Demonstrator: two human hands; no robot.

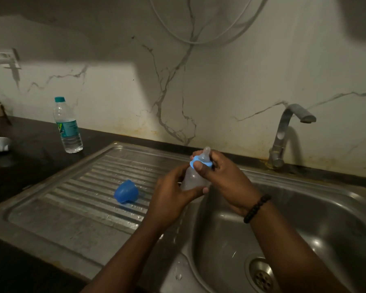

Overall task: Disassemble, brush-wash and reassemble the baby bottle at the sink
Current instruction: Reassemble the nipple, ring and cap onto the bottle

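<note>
- The baby bottle (193, 179) is up in the air over the near-left rim of the sink (304, 218), held roughly upright and leaning a little to the right, its cloudy clear body looking empty.
- Its light-blue collar ring (195, 160) is on the neck, with the pale translucent teat (205, 155) poking up through it.
- The left hand (169, 193) wraps the lower body; the right hand (222, 176) grips the collar, thumb pressed on the front of the ring.
- The blue cap (126, 191) is off, lying on its side on the ribbed steel drainboard (72, 197), left of the bottle and well apart.
</note>
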